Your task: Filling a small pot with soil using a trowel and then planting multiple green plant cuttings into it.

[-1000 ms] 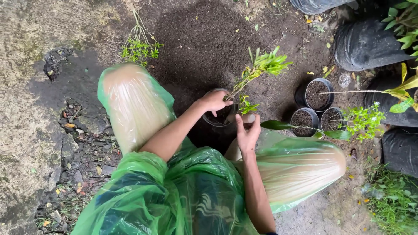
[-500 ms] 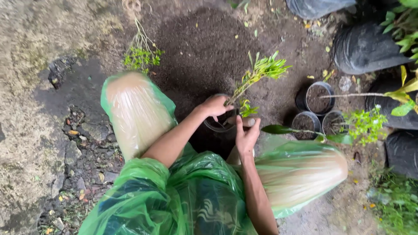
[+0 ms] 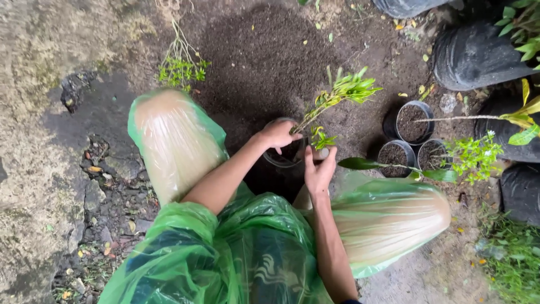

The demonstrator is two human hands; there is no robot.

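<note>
I squat in a green see-through raincoat over a small black pot (image 3: 277, 159) that stands on dark soil between my knees. My left hand (image 3: 277, 134) grips the thin stem of a leafy green cutting (image 3: 340, 93) at the pot's rim, and the cutting leans up and to the right. At the pot's right edge my right hand (image 3: 319, 169) has its fingers pressed down beside the small lower leaves (image 3: 321, 138). The inside of the pot is mostly hidden by both hands.
Three black pots filled with soil (image 3: 413, 121) stand to the right, with a small-leaved plant (image 3: 472, 157) among them. Large black grow bags (image 3: 475, 56) line the upper right. An uprooted plant (image 3: 180, 67) lies at the upper left. Rough concrete and stones lie on the left.
Both hands stay at the pot; the right hand has pushed slightly further toward its rim. The view shifts a little as my head moves.
</note>
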